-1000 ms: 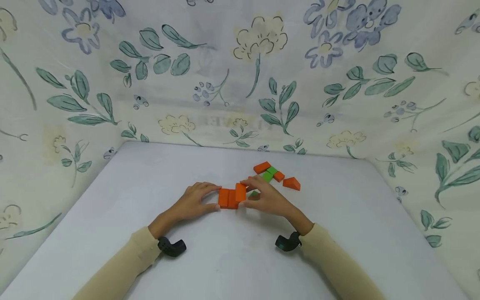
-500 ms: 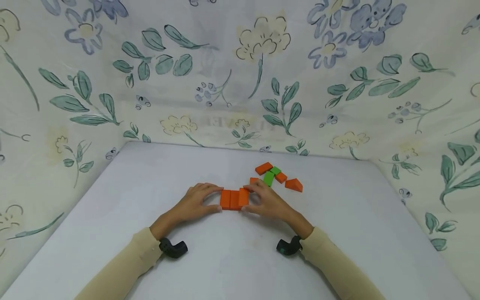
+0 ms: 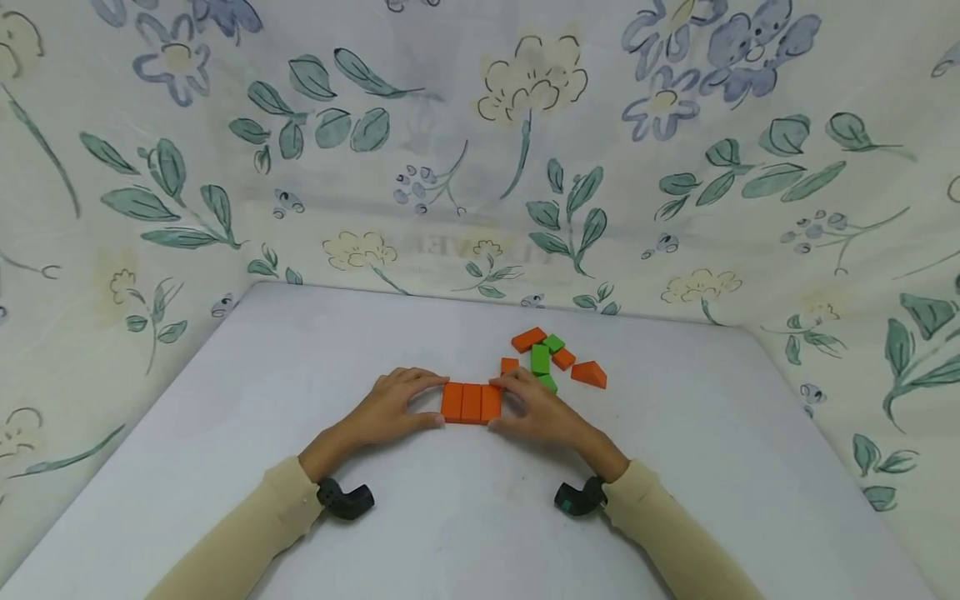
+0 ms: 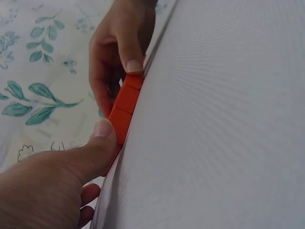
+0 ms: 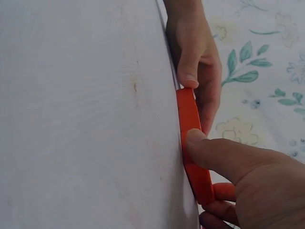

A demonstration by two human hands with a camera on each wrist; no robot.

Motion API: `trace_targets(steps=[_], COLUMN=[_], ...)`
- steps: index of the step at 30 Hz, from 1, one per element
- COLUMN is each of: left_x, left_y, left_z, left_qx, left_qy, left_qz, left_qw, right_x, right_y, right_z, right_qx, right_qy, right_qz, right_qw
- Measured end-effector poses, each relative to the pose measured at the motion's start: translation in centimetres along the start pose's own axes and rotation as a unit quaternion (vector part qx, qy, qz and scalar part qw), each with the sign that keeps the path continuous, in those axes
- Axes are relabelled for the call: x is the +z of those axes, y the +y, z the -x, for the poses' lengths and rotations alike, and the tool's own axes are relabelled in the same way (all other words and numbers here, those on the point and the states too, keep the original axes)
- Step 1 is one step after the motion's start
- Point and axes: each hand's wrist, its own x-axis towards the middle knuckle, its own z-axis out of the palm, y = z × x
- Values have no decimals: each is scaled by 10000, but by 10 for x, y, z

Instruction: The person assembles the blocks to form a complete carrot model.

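Observation:
Three orange blocks point(image 3: 470, 402) lie flat in a tight row on the white table point(image 3: 450, 525). My left hand point(image 3: 429, 401) holds the row's left end, thumb on the near edge and fingers on the far edge. My right hand point(image 3: 512, 403) holds the right end the same way. In the left wrist view my left thumb point(image 4: 102, 136) presses the orange row point(image 4: 125, 107), with the right hand point(image 4: 119, 43) at the other end. In the right wrist view my right thumb point(image 5: 202, 143) rests on the row point(image 5: 190, 119), and the left hand point(image 5: 195, 52) lies beyond it.
A loose cluster lies just behind my right hand: an orange block point(image 3: 528, 338), a green block point(image 3: 540, 358), an orange wedge point(image 3: 588, 374) and smaller orange and green pieces. Floral cloth walls point(image 3: 480, 167) close in the table on three sides.
My right hand has lowered the third orange block, earlier raised and tilted, flat against the other two. The left hand has stayed at the row's left end.

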Motion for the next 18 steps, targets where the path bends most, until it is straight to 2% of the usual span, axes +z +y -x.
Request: trace_targets(steps=[8,18], left_x=[2,1], left_y=[0,3], left_z=[1,-1], left_qx=[68,7], left_qy=[89,35], left_qz=[-105,-173], left_qw=[9999,9998], right_x=[2,3], right_y=[-2,-1], right_z=[2,1], right_qx=[-19,14], right_qy=[-43,-39], right_qz=[256,518], right_qw=[9997,9986])
